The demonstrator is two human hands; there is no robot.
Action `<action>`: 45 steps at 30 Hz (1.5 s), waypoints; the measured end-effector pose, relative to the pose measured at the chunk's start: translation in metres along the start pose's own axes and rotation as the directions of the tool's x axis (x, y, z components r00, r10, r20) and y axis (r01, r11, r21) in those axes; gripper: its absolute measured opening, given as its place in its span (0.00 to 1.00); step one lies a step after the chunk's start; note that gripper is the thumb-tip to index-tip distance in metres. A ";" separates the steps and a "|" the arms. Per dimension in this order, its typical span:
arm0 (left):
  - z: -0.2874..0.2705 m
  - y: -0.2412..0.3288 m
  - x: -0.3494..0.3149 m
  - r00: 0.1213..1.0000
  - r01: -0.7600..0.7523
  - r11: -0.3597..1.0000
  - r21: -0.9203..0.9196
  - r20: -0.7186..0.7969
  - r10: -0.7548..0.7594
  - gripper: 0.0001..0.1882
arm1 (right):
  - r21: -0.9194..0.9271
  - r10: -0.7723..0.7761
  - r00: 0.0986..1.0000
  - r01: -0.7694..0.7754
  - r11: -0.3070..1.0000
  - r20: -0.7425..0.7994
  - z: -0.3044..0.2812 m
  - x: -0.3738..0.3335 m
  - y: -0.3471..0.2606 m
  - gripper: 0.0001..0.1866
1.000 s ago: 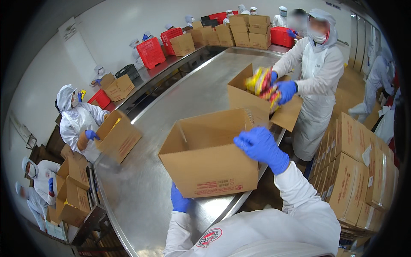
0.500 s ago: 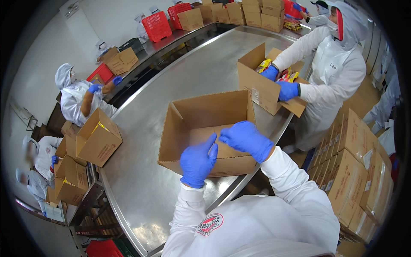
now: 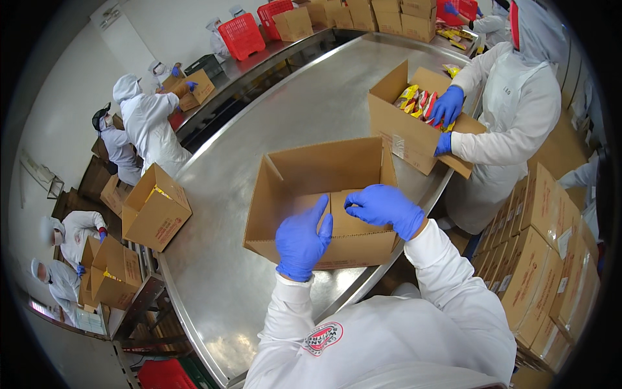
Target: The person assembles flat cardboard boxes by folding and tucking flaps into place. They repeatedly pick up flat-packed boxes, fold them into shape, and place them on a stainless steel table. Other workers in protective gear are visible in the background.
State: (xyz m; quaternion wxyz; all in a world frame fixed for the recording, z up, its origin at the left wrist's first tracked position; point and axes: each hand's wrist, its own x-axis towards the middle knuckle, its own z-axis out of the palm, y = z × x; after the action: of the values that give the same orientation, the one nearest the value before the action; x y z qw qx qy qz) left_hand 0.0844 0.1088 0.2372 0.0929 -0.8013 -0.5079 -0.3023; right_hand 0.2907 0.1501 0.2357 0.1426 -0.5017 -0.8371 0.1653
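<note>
An open cardboard box (image 3: 321,249) stands on the steel table before me, its bottom flaps visible inside. Over its near left part is my left hand (image 3: 303,243), in a blue glove, with index finger and thumb spread and nothing between them. My right hand (image 3: 391,209), also blue-gloved, hovers above the near right part of the box. Its fingers are loosely bent and point left, with nothing visible in them. Whether either hand touches the near wall, I cannot tell.
On the right, a co-worker handles yellow and red packets (image 3: 418,102) in another open box (image 3: 405,137). The steel table (image 3: 220,272) curves away. An open box (image 3: 157,211) stands at its left edge. Stacked cartons (image 3: 538,259) are at my right. Red crates (image 3: 241,37) line the far counter.
My hands have moved slightly apart, and the box sits a little further right in view. The co-worker's left-side hand has shifted over the packets. People at the far left have changed position.
</note>
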 end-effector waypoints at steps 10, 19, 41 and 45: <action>-0.003 0.003 -0.002 0.998 0.051 0.997 -0.060 0.029 -0.049 0.17 | 0.032 0.012 0.998 -0.014 0.999 0.065 0.002 0.006 -0.003 0.13; -0.001 0.002 -0.008 0.999 0.042 0.999 -0.021 -0.028 -0.043 0.18 | 0.088 0.006 0.997 -0.013 0.996 0.079 -0.003 0.002 -0.006 0.12; -0.003 -0.001 -0.017 0.998 0.033 0.999 -0.002 -0.044 -0.033 0.18 | 0.080 -0.028 0.988 0.016 0.997 0.153 -0.001 0.003 -0.008 0.13; -0.003 0.001 -0.016 0.998 0.060 0.998 0.019 0.010 -0.060 0.18 | 0.090 -0.001 0.984 -0.015 0.996 0.179 -0.005 0.004 -0.013 0.12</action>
State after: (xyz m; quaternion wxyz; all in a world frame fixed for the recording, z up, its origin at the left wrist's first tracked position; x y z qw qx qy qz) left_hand 0.0792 0.0949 0.2309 0.0884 -0.7864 -0.5350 -0.2960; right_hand 0.2808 0.1485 0.2456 0.0890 -0.4809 -0.8363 0.2480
